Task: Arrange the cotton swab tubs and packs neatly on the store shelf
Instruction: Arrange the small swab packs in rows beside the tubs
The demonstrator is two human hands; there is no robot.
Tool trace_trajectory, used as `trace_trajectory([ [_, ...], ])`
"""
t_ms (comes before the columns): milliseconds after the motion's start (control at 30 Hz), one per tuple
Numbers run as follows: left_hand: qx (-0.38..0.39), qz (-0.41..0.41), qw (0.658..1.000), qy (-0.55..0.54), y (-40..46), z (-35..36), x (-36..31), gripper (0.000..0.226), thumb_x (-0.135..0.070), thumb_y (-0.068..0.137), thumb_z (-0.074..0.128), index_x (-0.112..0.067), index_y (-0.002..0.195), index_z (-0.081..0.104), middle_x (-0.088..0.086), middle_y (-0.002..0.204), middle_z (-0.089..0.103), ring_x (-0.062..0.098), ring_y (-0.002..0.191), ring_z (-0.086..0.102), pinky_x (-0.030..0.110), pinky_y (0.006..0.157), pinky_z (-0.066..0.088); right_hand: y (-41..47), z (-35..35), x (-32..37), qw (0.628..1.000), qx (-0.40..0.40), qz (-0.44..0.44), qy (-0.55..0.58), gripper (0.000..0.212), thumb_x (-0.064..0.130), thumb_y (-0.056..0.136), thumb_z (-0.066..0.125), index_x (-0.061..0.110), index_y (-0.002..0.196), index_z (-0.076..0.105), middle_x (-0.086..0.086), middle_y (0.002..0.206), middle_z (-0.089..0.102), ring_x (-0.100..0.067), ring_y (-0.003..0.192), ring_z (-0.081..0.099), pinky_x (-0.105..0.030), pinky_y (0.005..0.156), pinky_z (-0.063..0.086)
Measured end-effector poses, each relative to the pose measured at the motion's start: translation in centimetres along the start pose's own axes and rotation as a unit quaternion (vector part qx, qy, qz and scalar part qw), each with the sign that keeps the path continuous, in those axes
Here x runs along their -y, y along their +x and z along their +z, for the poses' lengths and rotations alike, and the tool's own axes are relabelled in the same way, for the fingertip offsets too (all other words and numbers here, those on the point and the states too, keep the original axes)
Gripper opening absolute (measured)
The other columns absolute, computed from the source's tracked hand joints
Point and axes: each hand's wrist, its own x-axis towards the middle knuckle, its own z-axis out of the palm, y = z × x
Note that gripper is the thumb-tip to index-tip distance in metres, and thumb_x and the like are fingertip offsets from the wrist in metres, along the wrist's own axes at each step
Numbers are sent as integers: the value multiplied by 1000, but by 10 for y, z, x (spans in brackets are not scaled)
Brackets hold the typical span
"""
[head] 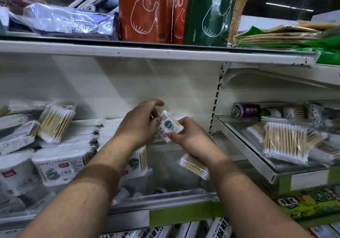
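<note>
Both hands hold one swab pack (170,127) mid-frame, above the shelf (165,197). Left hand (138,125) fingers curl round its upper end, right hand (185,134) pinches the lower corner, prob. squaring it up w/ the tubs (55,166) lower left.

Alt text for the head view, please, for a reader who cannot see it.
Both hands, the left hand and the right hand, hold one cotton swab pack above the store shelf. More swab packs and tubs lie jumbled to the left.
</note>
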Motion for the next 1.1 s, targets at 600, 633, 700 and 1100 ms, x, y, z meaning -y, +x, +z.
trace_trajectory([
  [600,77,133,932,328,4,-4,-25,30,-46,101,37,-26,103,60,-1,95,68,24,82,61,31,59,36,0,-86,16,935,-127,-14,-331,34,10,87,62,28,115,58,-5,111,58,-27,95,59,-33,75,46],
  [633,79,130,933,326,5,-6,-26,37,-52,100,34,-25,99,60,0,93,68,24,80,61,31,59,35,-1,-88,16,936,-121,-9,-331,35,10,86,63,29,115,58,-5,112,58,-27,96,59,-34,76,48],
  [700,69,119,942,307,4,-12,-27,46,-58,98,28,-23,91,58,1,86,67,24,75,59,31,58,35,-3,-90,15,935,-116,-4,-336,38,8,85,63,27,117,58,-5,113,58,-27,98,60,-34,77,49],
  [1100,138,73,970,186,-5,35,-74,23,-35,96,43,-22,99,61,7,99,63,29,93,60,33,70,44,4,-67,3,915,-57,-29,-398,54,6,91,60,20,140,42,-11,133,53,-29,113,57,-37,85,45],
])
